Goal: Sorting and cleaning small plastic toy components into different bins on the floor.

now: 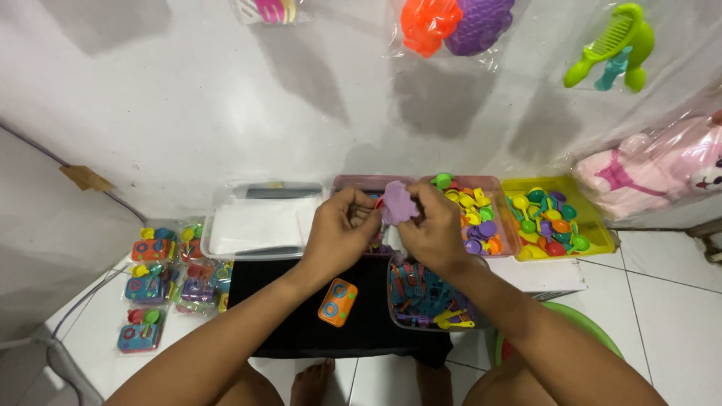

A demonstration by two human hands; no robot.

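Person seated on a tiled floor, both hands raised over a black cloth [301,316]. Left hand [340,229] and right hand [435,229] meet at a small purple scalloped toy piece [397,203], fingers of both pinched on its edges; the piece is held in the air just in front of the trays, not resting on anything. Whether the left hand also grips a second, reddish bit behind the piece cannot be told.

On the cloth below: an orange toy stove [338,302], lying free. Just beside the right wrist, a clear tub of blue and yellow utensils [425,301]. Behind the hands, a pink tray of small coloured cups [474,214] and a yellow tray [553,218] with more. A clear lidded box [263,222] to the left; bagged toy sets [162,282] on the floor further left.

Risks, as judged: the piece is small and held only at its rim, so a slip would drop it among the tub's contents; the right forearm hangs close over the tub and could tip it
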